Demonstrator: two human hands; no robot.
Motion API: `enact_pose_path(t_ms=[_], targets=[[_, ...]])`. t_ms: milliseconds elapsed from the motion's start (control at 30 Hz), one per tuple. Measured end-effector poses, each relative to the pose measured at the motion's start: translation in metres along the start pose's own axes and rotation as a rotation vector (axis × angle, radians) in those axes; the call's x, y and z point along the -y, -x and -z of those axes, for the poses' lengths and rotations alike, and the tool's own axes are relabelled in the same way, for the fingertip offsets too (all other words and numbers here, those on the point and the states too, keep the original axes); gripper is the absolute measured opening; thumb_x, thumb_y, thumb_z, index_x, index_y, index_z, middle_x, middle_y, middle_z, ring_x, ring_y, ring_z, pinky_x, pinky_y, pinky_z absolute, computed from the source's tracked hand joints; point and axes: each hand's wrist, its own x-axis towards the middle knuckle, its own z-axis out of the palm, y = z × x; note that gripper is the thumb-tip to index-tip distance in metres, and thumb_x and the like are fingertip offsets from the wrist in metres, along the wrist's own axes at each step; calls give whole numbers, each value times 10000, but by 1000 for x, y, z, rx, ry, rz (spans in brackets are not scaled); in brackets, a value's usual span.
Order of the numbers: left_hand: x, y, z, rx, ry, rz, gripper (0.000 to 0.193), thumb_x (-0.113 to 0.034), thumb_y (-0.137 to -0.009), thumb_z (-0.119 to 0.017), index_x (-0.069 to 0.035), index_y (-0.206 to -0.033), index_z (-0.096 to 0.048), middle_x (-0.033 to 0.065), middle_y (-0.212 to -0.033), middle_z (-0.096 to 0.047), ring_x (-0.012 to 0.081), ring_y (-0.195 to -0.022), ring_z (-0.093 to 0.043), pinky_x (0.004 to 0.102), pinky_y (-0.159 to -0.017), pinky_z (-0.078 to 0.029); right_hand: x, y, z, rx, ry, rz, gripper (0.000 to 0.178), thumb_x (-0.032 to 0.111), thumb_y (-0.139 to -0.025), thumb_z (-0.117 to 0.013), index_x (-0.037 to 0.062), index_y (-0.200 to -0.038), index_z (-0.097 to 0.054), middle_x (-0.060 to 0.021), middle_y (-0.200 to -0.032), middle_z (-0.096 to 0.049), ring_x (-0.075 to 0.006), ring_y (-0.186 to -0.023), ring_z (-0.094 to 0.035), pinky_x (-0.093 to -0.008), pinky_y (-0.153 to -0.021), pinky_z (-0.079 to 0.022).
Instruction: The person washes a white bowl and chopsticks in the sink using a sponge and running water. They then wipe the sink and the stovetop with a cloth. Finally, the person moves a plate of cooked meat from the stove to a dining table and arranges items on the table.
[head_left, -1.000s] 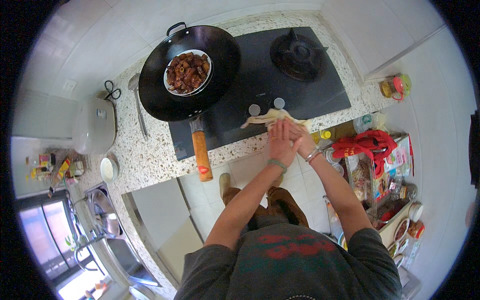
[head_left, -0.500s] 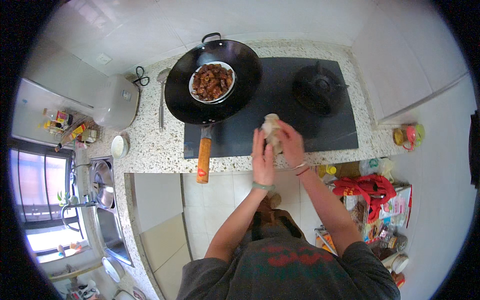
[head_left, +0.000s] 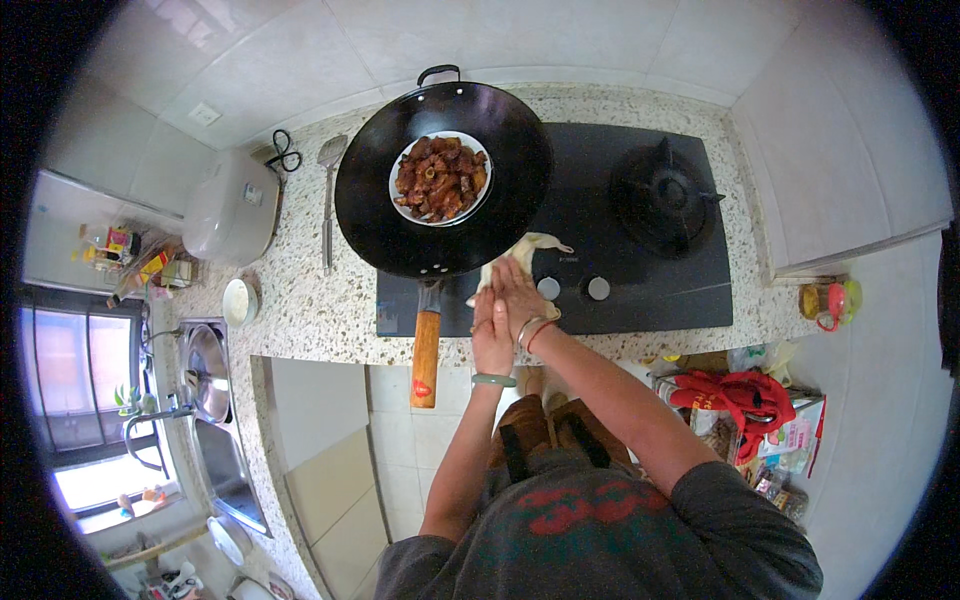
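A cream-coloured cloth lies spread on the front of the black glass hob, just right of the wok handle. My right hand presses on it, open, with its fingers stretched out flat. Beside it and touching it, my left hand is also open, fingers extended at the cloth's near edge. A large black wok stands on the left side of the hob. In the wok sits a white bowl heaped with browned, glazed chunks of meat.
Two round knobs sit right of my hands, before a bare burner. A metal spatula lies left of the wok. Further left are a small white bowl, a grey appliance and the sink. A red bag hangs at lower right.
Both hands have come down and left with the cloth, from bunching it above the hob to pressing it flat near the wok handle. The knobs now show.
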Motion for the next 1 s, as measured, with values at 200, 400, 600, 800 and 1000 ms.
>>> enact_pose_path(t_ms=[200, 400, 600, 800, 1000], targets=[[-36, -17, -28, 78, -136, -87, 543, -371, -995, -299, 32, -1346, -390, 207, -1406, -373, 325, -1363, -256, 410, -1115, -152, -58, -62, 47, 170, 248, -195, 543, 207, -943, -306, -16, -1429, -217, -134, -1528, -118, -311, -1407, -108, -403, -1136, -119], [-54, -31, -50, 70, -301, -158, 463, -290, -990, -338, 4, -1338, -418, 190, -1415, -368, 326, -1362, -256, 431, -1111, -172, -91, -97, 76, 175, 361, -136, 502, 171, -941, -297, -30, -1401, -295, -138, -1524, -132, -303, -1410, -93, -401, -1139, -106], [-64, -42, -84, 119, -378, -204, 549, -82, -893, -469, 6, -1403, -285, 208, -1453, -287, 353, -1372, -218, 439, -1116, -174, -152, -161, 70, -44, 178, 18, 624, 144, -864, -445, -41, -1419, -229, -157, -1516, -147, -268, -1417, -79, -375, -1140, -98], [-67, -77, -117, 72, -379, -137, 605, -63, -876, -500, 59, -1402, -227, 271, -1457, -214, 393, -1367, -192, 433, -1120, -165, -157, -206, 73, 48, 339, 78, 736, 156, -832, -527, 1, -1448, -155, -137, -1523, -135, -247, -1419, -78, -354, -1140, -105], [-78, -96, -130, 134, -386, -141, 626, -127, -898, -469, 82, -1408, -171, 285, -1461, -177, 397, -1368, -171, 436, -1127, -124, -179, -253, 69, -202, 496, 82, 638, 185, -875, -493, 67, -1441, -225, -97, -1519, -176, -244, -1410, -124, -374, -1125, -145]])
